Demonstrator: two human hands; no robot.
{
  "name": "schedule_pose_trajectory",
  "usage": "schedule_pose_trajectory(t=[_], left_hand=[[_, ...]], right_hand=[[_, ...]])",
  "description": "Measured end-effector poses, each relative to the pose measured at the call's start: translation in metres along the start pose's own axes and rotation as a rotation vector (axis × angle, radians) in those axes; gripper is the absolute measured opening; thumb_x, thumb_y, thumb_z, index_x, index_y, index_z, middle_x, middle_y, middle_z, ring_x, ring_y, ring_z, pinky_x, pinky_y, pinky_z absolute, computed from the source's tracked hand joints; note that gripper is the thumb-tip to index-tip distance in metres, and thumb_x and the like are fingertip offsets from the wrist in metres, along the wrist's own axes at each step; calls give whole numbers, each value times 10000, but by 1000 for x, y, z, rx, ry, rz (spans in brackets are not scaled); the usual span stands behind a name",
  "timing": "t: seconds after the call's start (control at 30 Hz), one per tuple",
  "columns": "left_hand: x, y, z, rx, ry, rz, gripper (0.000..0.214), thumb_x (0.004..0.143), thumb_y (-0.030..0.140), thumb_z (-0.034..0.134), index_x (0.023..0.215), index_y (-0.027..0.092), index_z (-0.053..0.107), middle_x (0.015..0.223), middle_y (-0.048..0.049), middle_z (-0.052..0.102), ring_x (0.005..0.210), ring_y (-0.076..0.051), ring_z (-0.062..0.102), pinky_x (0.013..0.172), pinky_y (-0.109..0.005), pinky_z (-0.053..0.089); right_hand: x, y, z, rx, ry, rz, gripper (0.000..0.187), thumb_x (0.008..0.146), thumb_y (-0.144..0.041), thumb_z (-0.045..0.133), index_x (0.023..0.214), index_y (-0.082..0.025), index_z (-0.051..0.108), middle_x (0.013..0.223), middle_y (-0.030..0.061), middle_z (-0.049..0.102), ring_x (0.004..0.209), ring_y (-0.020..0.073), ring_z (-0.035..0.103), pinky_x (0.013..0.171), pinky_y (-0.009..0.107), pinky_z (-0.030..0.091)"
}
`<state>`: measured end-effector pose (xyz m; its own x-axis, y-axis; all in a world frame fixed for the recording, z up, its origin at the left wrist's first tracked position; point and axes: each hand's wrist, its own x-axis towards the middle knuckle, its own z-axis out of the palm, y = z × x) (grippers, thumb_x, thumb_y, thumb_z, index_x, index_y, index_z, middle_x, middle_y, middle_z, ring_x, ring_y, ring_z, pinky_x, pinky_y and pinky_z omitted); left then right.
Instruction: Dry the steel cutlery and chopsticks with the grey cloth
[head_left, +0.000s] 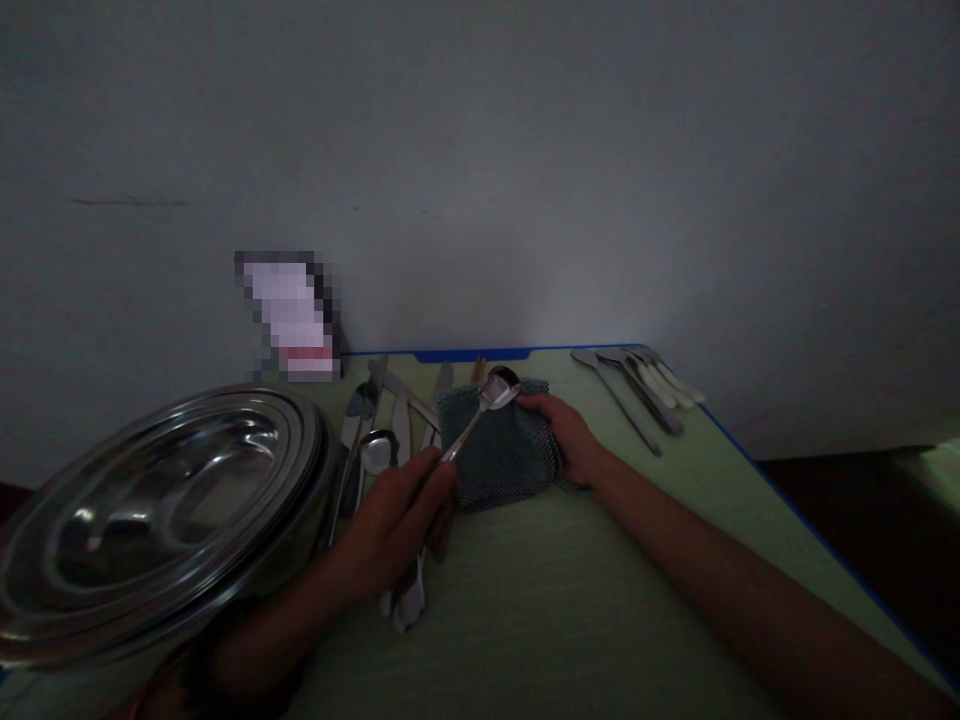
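Spoon (495,393), one, metal: bowl uppermost and tilted toward the right, raised over the middle of the tabletop (570,610), its handle grasped in the fingers of the left hand (395,518). Cloth (499,462), one, grey-green with a mesh-like weave: held at its right edge by the fingers of the right hand (568,436), thumb beside the spoon's bowl, remaining fingers largely hidden; contact between bowl and cloth cannot be told. Metal dishes (307,420), oval, stacked, at left. Knives (402,425), several, loosely overlapping between dishes and cloth. White-handled forks (667,383), grouped with other metal cutlery (628,408) near the far right corner.
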<state>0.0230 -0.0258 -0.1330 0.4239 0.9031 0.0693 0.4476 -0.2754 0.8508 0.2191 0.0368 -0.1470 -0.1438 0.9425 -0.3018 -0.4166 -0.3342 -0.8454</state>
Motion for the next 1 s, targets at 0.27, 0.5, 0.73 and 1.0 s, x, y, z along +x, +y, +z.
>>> schedule_pose_trajectory(t=[0.27,0.5,0.73,1.0], left_hand=[[0,-1,0,104,9,-4,310,925,347,308,691,193,441,530,51,490,480,-93,489,480,-211,387],[2,0,0,166,-19,-3,316,926,352,325,690,190,458,505,58,488,464,-91,491,472,-210,362],[1,-1,0,117,-41,-5,329,933,359,307,685,191,444,517,54,489,472,-92,499,482,-209,382],[1,0,-2,135,-73,8,326,927,362,315,686,191,455,523,51,500,468,-92,492,474,-202,380]], right_hand=[[3,1,2,190,83,20,310,771,-468,482,832,-223,662,655,4,685,695,190,640,712,327,486],[3,1,-1,135,-80,-145,561,766,-650,348,1039,-243,621,802,20,701,842,216,639,757,361,478],[4,-2,-4,125,-117,-59,329,725,-426,537,971,-242,654,827,11,711,839,212,635,743,337,490],[1,4,-3,-98,-288,-101,268,675,-274,669,941,-245,649,782,-26,702,658,139,632,680,282,484]])
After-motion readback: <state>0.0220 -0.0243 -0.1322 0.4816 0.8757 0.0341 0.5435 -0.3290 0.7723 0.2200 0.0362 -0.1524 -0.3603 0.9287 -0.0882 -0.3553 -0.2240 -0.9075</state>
